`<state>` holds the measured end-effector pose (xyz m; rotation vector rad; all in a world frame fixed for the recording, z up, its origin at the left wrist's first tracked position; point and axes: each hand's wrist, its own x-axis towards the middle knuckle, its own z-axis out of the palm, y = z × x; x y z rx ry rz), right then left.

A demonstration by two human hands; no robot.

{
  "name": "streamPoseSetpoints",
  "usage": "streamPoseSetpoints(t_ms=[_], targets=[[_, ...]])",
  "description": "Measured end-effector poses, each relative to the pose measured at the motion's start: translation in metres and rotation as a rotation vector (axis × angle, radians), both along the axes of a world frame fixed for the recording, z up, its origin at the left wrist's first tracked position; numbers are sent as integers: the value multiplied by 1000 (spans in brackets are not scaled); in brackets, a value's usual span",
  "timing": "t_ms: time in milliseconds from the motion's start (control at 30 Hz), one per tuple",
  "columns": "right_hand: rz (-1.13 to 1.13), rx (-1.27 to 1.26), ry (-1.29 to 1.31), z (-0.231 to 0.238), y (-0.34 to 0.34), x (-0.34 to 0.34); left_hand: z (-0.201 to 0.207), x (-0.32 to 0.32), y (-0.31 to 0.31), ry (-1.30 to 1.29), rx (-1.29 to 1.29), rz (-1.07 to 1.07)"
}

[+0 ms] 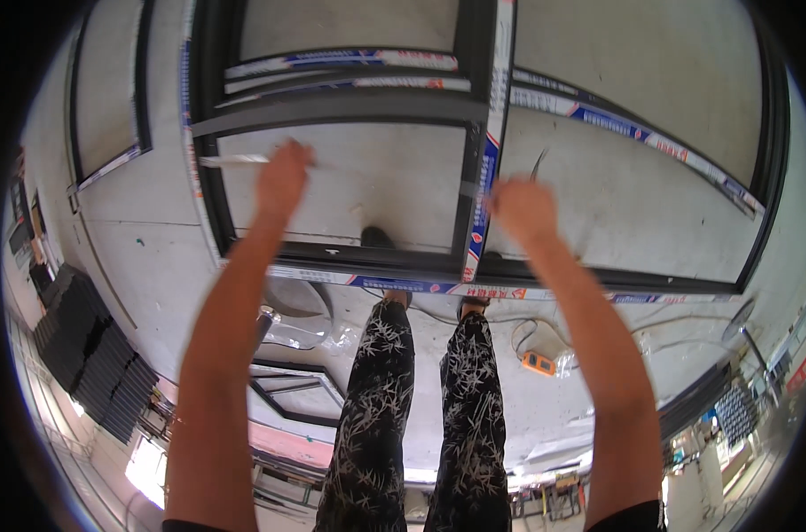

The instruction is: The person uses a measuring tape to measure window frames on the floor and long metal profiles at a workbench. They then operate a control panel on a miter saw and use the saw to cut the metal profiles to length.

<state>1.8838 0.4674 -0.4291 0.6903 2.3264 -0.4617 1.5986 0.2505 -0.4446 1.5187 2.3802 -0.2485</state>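
A large dark window frame point(349, 259) lies in front of me, with printed white and blue protective film point(487, 168) along its bars. My left hand point(283, 182), blurred by motion, is closed over the left opening. From its fingers a thin white strip point(236, 160) reaches left to the frame's side bar. Beside the middle bar, my right hand point(525, 208) is closed, also smeared. A thin dark curved sliver point(538, 165) sticks up beyond its knuckles. What the right fingers grip is hidden.
Another dark frame point(138, 80) lies at the far left. Stacked dark profiles point(92, 355) stand at the lower left. Near my feet are a round-seated stool point(298, 310), a smaller frame point(296, 390), and an orange device point(538, 362) beside a cable on the floor.
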Motion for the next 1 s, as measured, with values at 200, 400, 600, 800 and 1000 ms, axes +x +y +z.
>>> streamPoseSetpoints(t_ms=[200,400,600,800,1000], targets=[[-505,-565,33,132,-192,61,131,201,-63,-395,107,169],[-1041,-938,21,243,-278,150,361,343,-149,-404,86,760],[-1504,-1137,-144,323,-230,229,467,451,-237,-399,15,820],[-1715,-1076,-11,383,-193,234,474,552,-338,-840,-401,859],[-1338,-1146,-175,434,-339,203,451,678,-484,-1034,-171,1114]])
